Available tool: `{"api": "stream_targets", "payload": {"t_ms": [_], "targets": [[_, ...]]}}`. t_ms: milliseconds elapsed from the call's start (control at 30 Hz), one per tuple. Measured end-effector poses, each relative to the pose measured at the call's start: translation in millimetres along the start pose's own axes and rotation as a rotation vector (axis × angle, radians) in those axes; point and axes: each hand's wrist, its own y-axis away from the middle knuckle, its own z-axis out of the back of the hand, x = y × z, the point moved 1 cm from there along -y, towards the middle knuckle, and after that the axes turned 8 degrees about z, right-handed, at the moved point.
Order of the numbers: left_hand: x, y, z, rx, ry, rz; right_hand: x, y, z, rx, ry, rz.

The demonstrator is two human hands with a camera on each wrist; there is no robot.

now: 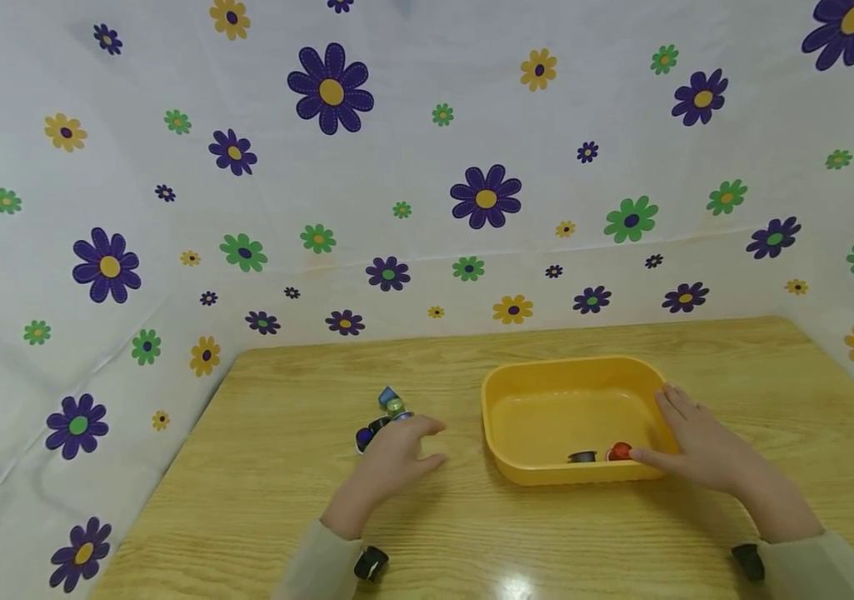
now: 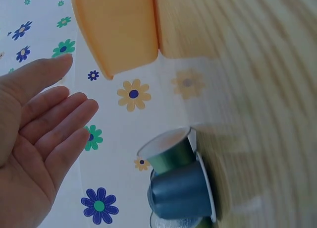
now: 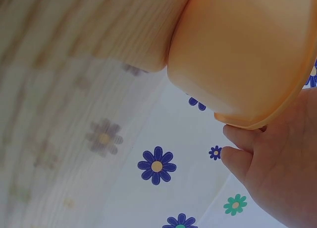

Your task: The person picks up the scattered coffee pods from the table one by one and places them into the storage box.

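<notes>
A yellow plastic basin (image 1: 576, 477) sits on the table, with a red coffee capsule (image 1: 621, 451) and a dark coffee capsule (image 1: 582, 457) lying inside near its front wall. My right hand (image 1: 711, 454) grips the basin's right end, fingers along the rim and thumb reaching over the front corner close by the red capsule. Left of the basin, my left hand (image 1: 397, 454) hovers with relaxed fingers and nothing in it. Just beyond it lies a cluster of coffee capsules, among them a blue capsule (image 2: 181, 191) and a green capsule (image 2: 171, 156); the hand partly hides them in the head view.
The wood-grain table (image 1: 471, 542) meets a white flower-printed cloth (image 1: 412, 142) at its back and sides. Dark bands (image 1: 372, 563) are worn at both wrists, by the light sleeves.
</notes>
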Motion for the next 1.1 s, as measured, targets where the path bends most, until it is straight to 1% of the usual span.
{"api": "stream_targets", "payload": {"t_ms": [100, 200, 400, 733, 833, 967, 1100], "targets": [[3.9, 3.0, 3.4, 0.009, 0.004, 0.029, 1.4, -0.1, 0.0, 0.0, -0.003, 0.001], [6.7, 4.5, 5.9, 0.014, 0.011, 0.04, 1.8, 0.4, 0.6, 0.003, -0.008, -0.004], [13.0, 8.0, 8.5, 0.008, -0.015, 0.028, 1.8, 0.7, 1.1, 0.016, -0.019, -0.017], [21.5, 12.2, 10.6, -0.002, -0.049, 0.02, -0.6, 0.7, 0.7, 0.008, -0.029, 0.005], [23.2, 12.0, 9.8, -0.004, -0.07, 0.024, -0.5, 1.2, 1.1, 0.008, -0.036, 0.006], [25.0, 11.5, 7.8, 0.003, -0.124, 0.034, -0.6, 1.6, 1.0, 0.011, -0.04, -0.002], [25.6, 11.2, 6.5, 0.025, -0.194, 0.071, -1.4, 1.3, -0.3, 0.014, -0.035, -0.007]]}}
